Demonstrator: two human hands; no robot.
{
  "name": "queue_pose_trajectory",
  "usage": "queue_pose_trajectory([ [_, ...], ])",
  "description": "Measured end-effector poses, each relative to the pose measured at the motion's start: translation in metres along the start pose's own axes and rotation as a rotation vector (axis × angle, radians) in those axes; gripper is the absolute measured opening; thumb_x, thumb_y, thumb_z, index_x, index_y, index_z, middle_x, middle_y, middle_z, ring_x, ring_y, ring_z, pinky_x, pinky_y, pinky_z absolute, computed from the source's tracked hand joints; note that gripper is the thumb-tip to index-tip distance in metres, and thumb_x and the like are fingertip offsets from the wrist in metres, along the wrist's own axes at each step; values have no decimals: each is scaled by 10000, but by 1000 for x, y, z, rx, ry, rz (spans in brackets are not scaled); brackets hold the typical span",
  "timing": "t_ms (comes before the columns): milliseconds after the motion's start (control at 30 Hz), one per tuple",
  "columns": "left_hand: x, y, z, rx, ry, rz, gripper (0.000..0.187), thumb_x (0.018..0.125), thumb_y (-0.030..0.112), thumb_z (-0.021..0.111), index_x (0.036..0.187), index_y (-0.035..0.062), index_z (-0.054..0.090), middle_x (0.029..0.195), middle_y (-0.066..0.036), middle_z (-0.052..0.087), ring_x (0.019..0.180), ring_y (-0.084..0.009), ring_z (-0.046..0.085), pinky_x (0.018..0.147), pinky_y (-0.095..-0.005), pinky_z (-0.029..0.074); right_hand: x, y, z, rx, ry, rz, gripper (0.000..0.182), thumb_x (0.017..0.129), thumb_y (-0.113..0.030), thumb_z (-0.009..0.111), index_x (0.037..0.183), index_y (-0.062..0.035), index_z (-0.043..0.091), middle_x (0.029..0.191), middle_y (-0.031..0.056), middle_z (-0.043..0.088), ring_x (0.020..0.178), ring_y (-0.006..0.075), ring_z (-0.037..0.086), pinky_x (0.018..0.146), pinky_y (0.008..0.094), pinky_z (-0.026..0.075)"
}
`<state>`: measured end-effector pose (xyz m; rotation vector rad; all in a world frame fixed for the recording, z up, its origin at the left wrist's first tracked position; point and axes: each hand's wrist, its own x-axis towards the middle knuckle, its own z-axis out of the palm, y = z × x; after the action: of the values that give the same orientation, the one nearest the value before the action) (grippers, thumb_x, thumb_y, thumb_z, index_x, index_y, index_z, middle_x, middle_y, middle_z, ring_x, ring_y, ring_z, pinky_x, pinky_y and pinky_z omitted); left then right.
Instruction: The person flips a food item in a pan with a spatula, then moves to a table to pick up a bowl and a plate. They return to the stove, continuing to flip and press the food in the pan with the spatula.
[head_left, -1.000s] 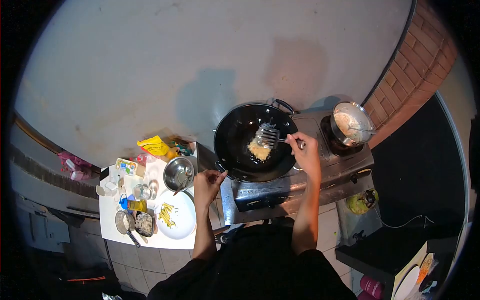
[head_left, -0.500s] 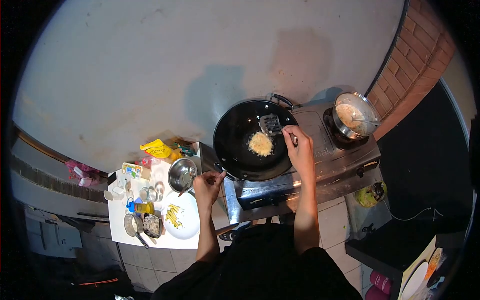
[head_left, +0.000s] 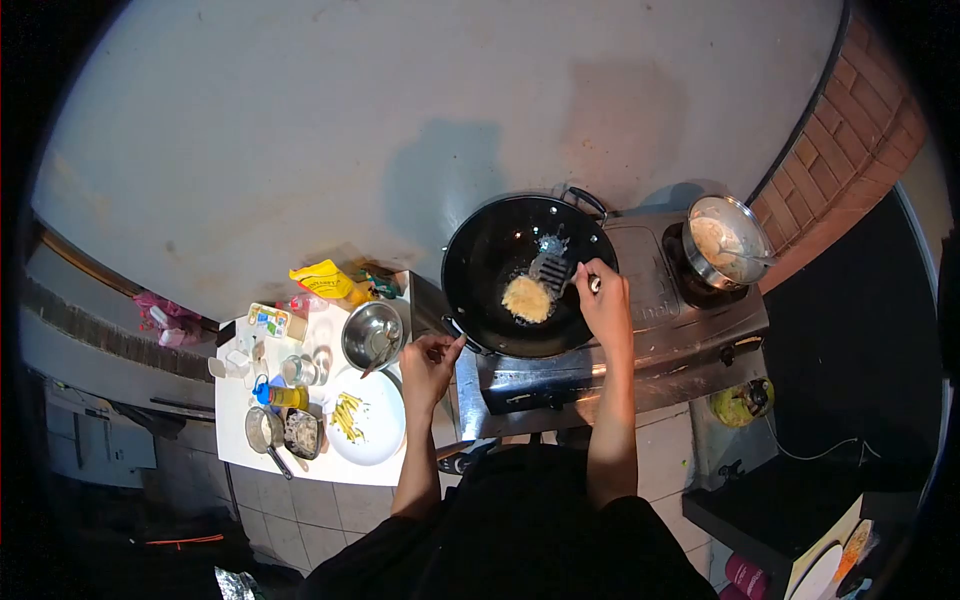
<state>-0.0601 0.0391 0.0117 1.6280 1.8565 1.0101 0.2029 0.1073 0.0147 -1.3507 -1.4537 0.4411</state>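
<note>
A black wok (head_left: 490, 255) sits on the left burner of a steel gas stove (head_left: 640, 320). A yellow fritter (head_left: 527, 298) fries in its middle. My right hand (head_left: 604, 303) grips a slotted metal spatula (head_left: 553, 268), whose blade rests at the fritter's right edge. My left hand (head_left: 430, 360) holds the wok's near handle at its lower left rim.
A steel pot of batter (head_left: 724, 240) with a spoon stands on the right burner. Left of the stove, a white table (head_left: 240, 440) carries a steel bowl (head_left: 368, 336), a plate of yellow strips (head_left: 362, 416), a yellow packet (head_left: 322, 281), a bottle and small containers. A brick wall (head_left: 850, 130) rises at right.
The spatula lifted off the fritter, swung up and right, then came back down against the fritter's right edge. My left hand stayed at the wok handle.
</note>
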Motion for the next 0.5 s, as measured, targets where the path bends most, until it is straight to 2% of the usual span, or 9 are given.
queue_pose_trajectory([
  [67, 1, 3, 0, 2, -18, -35, 294, 801, 253, 749, 787, -37, 700, 654, -99, 655, 585, -138, 594, 597, -290, 468, 1, -2, -6, -24, -91, 95, 196, 886, -95, 602, 752, 40, 551, 604, 189, 529, 504, 320, 508, 514, 376, 382],
  [200, 1, 6, 1, 3, 9, -26, 298, 798, 255, 752, 780, -38, 700, 654, -104, 655, 584, -143, 593, 596, -289, 466, 1, 7, -1, 119, -40, 145, 248, 888, -115, 606, 702, 37, 546, 568, 190, 501, 462, 323, 463, 499, 378, 364],
  [267, 1, 5, 0, 3, 18, -31, 300, 798, 256, 752, 780, -39, 700, 653, -104, 654, 584, -146, 592, 594, -289, 463, 2, 7, 0, 81, 15, 179, 261, 918, -134, 591, 722, 39, 599, 528, 104, 534, 468, 88, 466, 466, 284, 344],
  [300, 0, 3, 1, -14, 5, -51, 299, 798, 256, 752, 781, -38, 701, 647, -103, 649, 581, -150, 589, 591, -289, 460, 2, 5, 0, 81, 9, 180, 261, 918, -134, 591, 722, 39, 599, 528, 104, 534, 468, 88, 466, 466, 284, 344],
  [367, 0, 1, 1, -31, -7, -73, 299, 798, 256, 753, 783, -38, 702, 641, -103, 644, 578, -155, 585, 588, -289, 457, 4, -2, -2, -24, 2, 95, 235, 879, -113, 611, 714, 48, 562, 631, 228, 521, 555, 411, 493, 520, 405, 382],
  [433, 0, 0, 1, -26, 19, 4, 284, 791, 220, 764, 756, -47, 677, 602, -79, 614, 528, -116, 567, 522, -264, 450, 3, -8, -5, -21, -7, 75, 225, 874, -109, 615, 727, 53, 563, 650, 233, 528, 585, 423, 498, 529, 410, 389],
  [500, -1, 3, 0, -23, 20, 3, 285, 792, 221, 763, 755, -48, 676, 597, -77, 609, 521, -115, 563, 513, -263, 443, 4, -18, -11, -21, -16, 55, 216, 870, -105, 618, 740, 59, 564, 670, 238, 534, 614, 436, 504, 537, 415, 396],
])
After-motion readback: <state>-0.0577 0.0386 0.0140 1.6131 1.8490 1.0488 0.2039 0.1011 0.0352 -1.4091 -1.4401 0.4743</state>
